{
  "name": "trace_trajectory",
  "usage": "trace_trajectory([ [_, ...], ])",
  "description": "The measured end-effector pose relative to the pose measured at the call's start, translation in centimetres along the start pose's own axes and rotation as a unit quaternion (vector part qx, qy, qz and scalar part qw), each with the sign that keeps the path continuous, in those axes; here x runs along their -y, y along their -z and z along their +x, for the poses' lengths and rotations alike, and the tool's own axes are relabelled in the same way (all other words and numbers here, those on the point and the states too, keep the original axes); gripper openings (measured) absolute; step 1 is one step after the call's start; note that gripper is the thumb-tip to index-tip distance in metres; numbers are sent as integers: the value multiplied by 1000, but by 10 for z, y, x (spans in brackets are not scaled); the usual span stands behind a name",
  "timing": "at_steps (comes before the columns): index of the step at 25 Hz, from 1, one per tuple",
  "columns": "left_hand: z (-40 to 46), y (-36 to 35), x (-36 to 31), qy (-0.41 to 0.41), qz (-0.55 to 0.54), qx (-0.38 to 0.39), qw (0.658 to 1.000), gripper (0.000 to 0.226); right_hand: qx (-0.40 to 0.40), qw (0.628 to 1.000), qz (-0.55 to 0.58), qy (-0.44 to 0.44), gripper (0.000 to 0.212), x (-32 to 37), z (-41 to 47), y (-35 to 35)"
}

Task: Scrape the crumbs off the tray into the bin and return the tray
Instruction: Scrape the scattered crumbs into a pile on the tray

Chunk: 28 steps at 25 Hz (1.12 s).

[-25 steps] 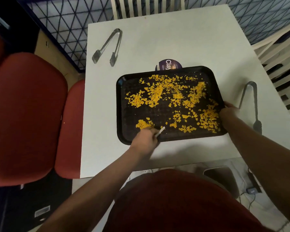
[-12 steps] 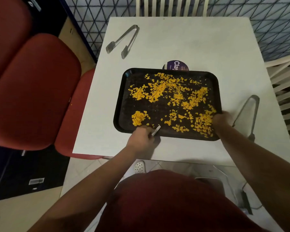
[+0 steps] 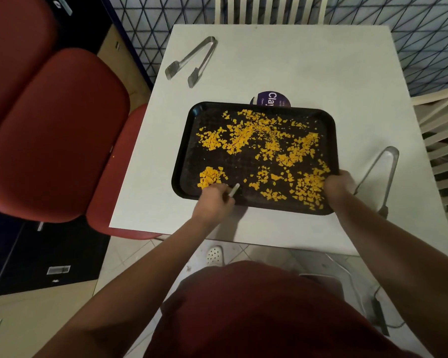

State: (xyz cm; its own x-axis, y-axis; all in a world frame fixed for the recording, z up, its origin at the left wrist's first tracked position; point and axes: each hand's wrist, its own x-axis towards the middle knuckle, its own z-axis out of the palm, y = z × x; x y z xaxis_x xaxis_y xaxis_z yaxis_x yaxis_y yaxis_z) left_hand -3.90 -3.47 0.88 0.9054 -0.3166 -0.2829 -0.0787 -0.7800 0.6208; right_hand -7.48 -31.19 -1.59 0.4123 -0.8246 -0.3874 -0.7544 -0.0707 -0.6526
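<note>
Crumbs (image 3: pixel 264 151) lie scattered over the black tray (image 3: pixel 184 161), which sits flat on the white table (image 3: pixel 295 60) at its near side. At the tray's near edge the left hand (image 3: pixel 212 205) grips a small pale scraper (image 3: pixel 234 189) beside a gathered heap; the right hand (image 3: pixel 339 186) holds the near right corner. Gathering seems barely begun. Next, I judge, sweep the far crumbs together. Beyond lie tongs (image 3: pixel 191 60) and a purple lid (image 3: pixel 272 99).

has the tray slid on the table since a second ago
Cannot tell. The camera moved; the tray still hides the same part of the purple disc at its far edge, so any shift is slight.
</note>
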Motion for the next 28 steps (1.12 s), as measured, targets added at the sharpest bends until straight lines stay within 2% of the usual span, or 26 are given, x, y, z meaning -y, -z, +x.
trace_trajectory([
  [2, 2, -10, -2, -19, -1, 35, 999, 22, 0, 1000, 4, -1, 40, -1, 0, 0],
  [4, 0, -13, 2, -9, 3, 31, 999, 19, 1, 1000, 7, -3, 40, -2, 0, 0],
  [7, -3, -5, 14, 65, 1, -64, 996, 14, 0, 1000, 11, -3, 41, -4, 4, -2],
  [9, -5, -1, 21, 73, 21, -107, 991, 14, -3, 1000, 18, -8, 41, -6, 6, -4],
  [10, -5, -1, 20, 56, 21, -97, 994, 15, -4, 1000, 19, -9, 41, -7, 7, -5],
  [13, -1, -10, 4, -25, 9, 11, 1000, 20, -8, 1000, 20, -7, 41, -9, 11, -8],
  [15, 2, -16, -5, -35, 16, 48, 998, 20, -7, 1000, 20, -8, 42, -9, 12, -8],
  [20, 1, 5, 17, 75, 34, -48, 995, 12, -14, 1000, 10, -13, 42, -11, 15, -12],
  [22, 1, 12, 18, 55, 87, -56, 993, 16, -17, 1000, 1, -16, 42, -12, 16, -13],
  [26, 7, -3, -1, -51, 132, 28, 990, 25, -14, 1000, -6, -14, 44, -13, 15, -14],
  [28, 13, -10, -4, -48, 145, 43, 987, 23, -16, 1000, -5, -13, 45, -14, 16, -15],
])
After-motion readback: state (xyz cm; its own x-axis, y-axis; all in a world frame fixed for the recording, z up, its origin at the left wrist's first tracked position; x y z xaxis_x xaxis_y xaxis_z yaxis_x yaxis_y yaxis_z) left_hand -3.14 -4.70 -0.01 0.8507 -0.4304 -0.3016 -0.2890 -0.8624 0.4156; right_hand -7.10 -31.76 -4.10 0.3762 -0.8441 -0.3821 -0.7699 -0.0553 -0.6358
